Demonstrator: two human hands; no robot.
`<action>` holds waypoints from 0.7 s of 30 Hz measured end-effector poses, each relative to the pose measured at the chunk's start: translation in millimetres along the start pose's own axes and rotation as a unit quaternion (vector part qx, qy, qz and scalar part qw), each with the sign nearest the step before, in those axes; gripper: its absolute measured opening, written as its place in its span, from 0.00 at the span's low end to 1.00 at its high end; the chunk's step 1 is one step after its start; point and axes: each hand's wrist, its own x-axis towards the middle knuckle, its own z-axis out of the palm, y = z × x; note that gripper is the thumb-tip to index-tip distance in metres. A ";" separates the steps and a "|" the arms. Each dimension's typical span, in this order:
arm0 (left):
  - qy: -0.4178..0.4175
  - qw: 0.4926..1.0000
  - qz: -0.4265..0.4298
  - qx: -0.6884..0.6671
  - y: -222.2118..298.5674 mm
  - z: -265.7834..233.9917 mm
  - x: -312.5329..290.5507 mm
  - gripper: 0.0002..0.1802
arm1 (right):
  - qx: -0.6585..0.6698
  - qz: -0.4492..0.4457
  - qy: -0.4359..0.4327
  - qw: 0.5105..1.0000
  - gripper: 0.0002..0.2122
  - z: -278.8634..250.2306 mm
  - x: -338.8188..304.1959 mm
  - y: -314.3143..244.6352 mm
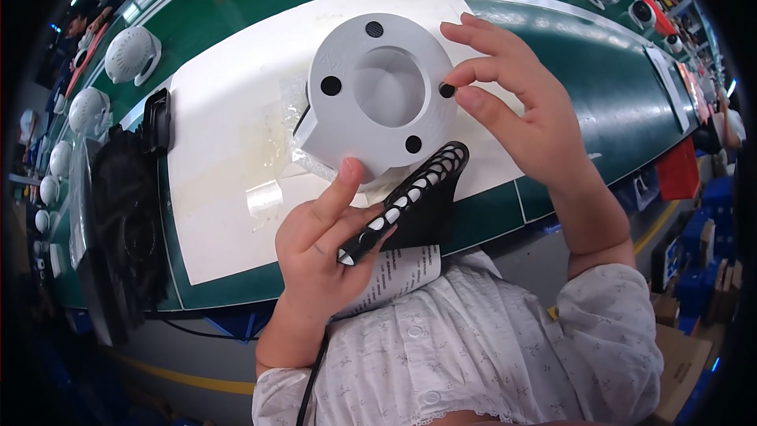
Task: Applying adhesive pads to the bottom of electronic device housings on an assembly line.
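Observation:
A white round plastic housing [335, 130] with a wide central opening lies on a pale sheet, its ring-shaped face up. Three black round pads sit on that face, among them a left pad [331, 86]. My right hand [524, 99] pinches another small black pad [447, 91] between thumb and index finger at the ring's right edge; whether it touches the surface I cannot tell. In my left hand [319, 256] is a bent black sheet [449, 159] with a row of round holes showing white. My left index fingertip rests against the housing's near edge.
The pale sheet [229, 122] covers part of the green table [552, 35]. At left are a black tray [157, 122], dark plastic bags [130, 213] and several white round devices, including a vented one [132, 55]. A red bin [680, 170] hangs beyond the right edge.

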 end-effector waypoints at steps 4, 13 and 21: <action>-0.014 1.000 -0.004 0.013 -1.7 -3.1 -1.5 0.11 | -0.172 -0.076 -0.037 0.981 0.07 -6.0 -2.5 -13.6; -0.023 1.000 0.018 -0.008 -9.7 -6.1 -4.5 0.13 | 0.370 0.246 -0.019 0.896 0.15 24.4 8.1 11.1; 0.008 0.999 -0.003 -0.038 -34.8 -54.0 -38.7 0.14 | 0.150 0.012 0.060 0.987 0.06 63.3 79.2 18.3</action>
